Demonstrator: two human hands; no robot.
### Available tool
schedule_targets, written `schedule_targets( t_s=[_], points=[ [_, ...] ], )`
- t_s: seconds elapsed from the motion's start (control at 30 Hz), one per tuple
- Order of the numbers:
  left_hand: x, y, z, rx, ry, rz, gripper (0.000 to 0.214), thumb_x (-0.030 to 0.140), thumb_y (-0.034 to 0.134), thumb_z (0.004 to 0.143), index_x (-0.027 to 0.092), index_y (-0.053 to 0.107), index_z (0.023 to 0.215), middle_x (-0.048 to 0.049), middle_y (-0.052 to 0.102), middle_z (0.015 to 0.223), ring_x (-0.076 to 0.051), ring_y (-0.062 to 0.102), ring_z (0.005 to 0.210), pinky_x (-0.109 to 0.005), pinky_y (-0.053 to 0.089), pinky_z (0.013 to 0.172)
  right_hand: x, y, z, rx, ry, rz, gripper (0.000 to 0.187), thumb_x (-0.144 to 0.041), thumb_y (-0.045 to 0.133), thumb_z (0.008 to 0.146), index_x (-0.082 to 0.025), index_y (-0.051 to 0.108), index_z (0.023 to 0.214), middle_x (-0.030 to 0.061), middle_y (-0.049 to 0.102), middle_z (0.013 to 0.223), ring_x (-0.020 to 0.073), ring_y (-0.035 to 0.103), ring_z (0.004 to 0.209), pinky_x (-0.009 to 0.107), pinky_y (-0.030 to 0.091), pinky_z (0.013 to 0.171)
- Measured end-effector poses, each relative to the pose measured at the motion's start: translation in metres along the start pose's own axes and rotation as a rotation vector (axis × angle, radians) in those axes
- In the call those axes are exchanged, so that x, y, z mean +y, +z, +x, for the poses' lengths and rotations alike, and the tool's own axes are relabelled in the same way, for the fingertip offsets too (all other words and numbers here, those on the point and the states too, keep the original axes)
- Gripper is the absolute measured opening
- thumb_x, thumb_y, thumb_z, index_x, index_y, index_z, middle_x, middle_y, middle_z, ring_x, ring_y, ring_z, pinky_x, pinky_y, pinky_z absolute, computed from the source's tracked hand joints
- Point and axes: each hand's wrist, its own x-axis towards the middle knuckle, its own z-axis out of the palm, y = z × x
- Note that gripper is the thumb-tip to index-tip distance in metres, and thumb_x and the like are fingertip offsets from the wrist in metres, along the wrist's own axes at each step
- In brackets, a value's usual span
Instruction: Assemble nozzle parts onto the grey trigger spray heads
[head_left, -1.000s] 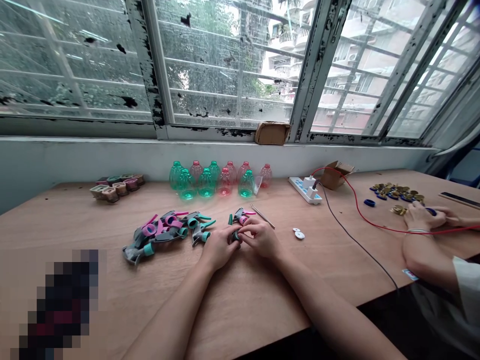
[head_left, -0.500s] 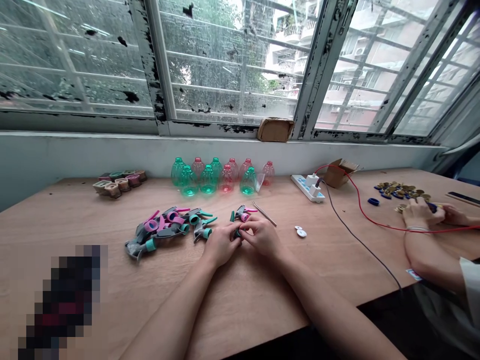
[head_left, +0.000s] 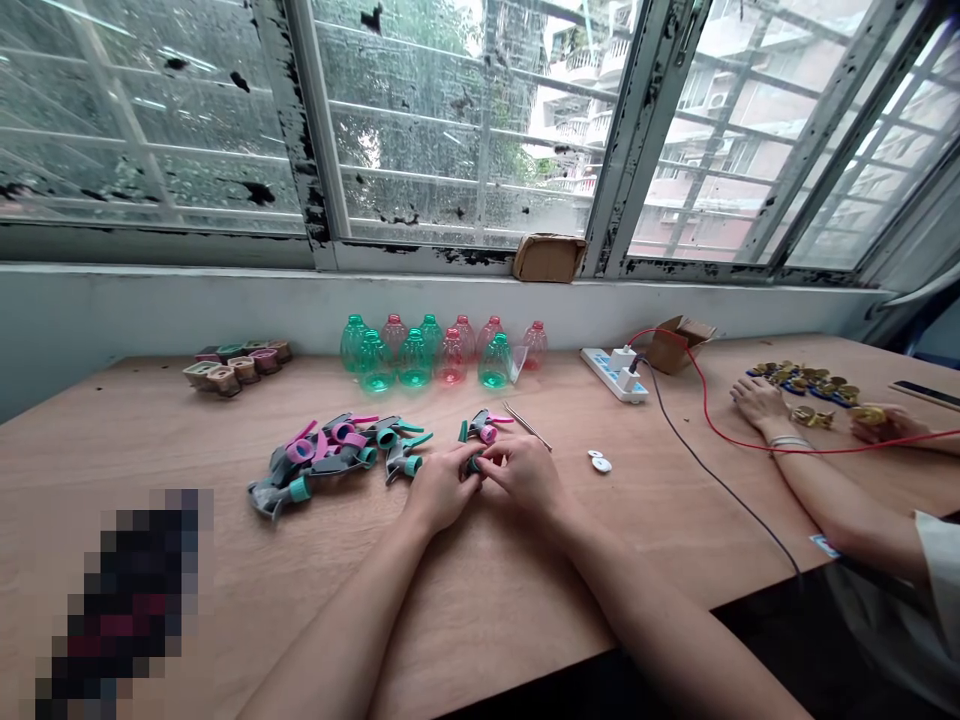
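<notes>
My left hand (head_left: 444, 487) and my right hand (head_left: 523, 474) meet above the middle of the table. Pinched between their fingertips is a trigger sprayer head (head_left: 474, 464), grey and teal, mostly hidden by the fingers. A green lever pokes up behind my left fingers. Just beyond my hands lies another sprayer head (head_left: 488, 433) with a pink collar and lever. To the left is a loose pile of grey sprayer heads (head_left: 330, 462) with pink or teal parts. A thin metal tool (head_left: 528, 427), perhaps tweezers, rests behind my right hand.
Green bottles (head_left: 415, 362) and pink bottles (head_left: 451, 360) stand near the wall. Small containers (head_left: 234, 372) sit back left. Two white discs (head_left: 600, 462) and a power strip (head_left: 615, 376) with cables are to the right. A co-worker's hand (head_left: 761, 402) reaches toward gold-and-blue parts (head_left: 806, 380).
My hands keep nearly the same pose around the sprayer head. At the right, the co-worker's hands have moved apart, one reaching left to the row of gold-and-blue parts.
</notes>
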Motion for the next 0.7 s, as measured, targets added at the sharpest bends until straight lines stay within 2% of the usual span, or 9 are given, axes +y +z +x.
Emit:
schedule_targets(
  t_s=[0.43, 0.57, 0.7],
  points=[
    [0.000, 0.000, 0.000, 0.005, 0.003, -0.002, 0.048, 0.010, 0.057, 0.074, 0.026, 0.063, 0.119, -0.0032, 0.068, 0.106, -0.018, 0.060, 0.086, -0.026, 0.046, 0.076, -0.013, 0.000, 0.004, 0.004, 0.132, 0.072, 0.013, -0.016, 0.066, 0.071, -0.022, 0.072, 0.061, -0.0018, 0.067, 0.056, 0.0116, 0.055, 0.051, 0.024, 0.036, 0.050],
    [-0.002, -0.002, 0.001, -0.017, -0.009, -0.050, 0.046, 0.012, 0.057, 0.076, 0.024, 0.062, 0.120, -0.0039, 0.069, 0.100, -0.016, 0.059, 0.075, -0.025, 0.046, 0.071, -0.002, 0.000, 0.005, -0.003, 0.042, 0.144, 0.014, -0.020, 0.065, 0.077, -0.020, 0.073, 0.065, -0.0012, 0.066, 0.059, 0.0107, 0.055, 0.053, 0.023, 0.038, 0.052],
    [-0.004, -0.003, 0.000, -0.029, -0.043, -0.056, 0.044, 0.017, 0.058, 0.077, 0.022, 0.060, 0.121, -0.0016, 0.069, 0.083, -0.014, 0.057, 0.065, -0.024, 0.044, 0.064, 0.015, -0.001, 0.003, 0.012, 0.004, 0.244, 0.015, -0.026, 0.061, 0.083, -0.018, 0.073, 0.078, -0.0005, 0.066, 0.063, 0.0094, 0.050, 0.050, 0.022, 0.038, 0.050]
  ],
)
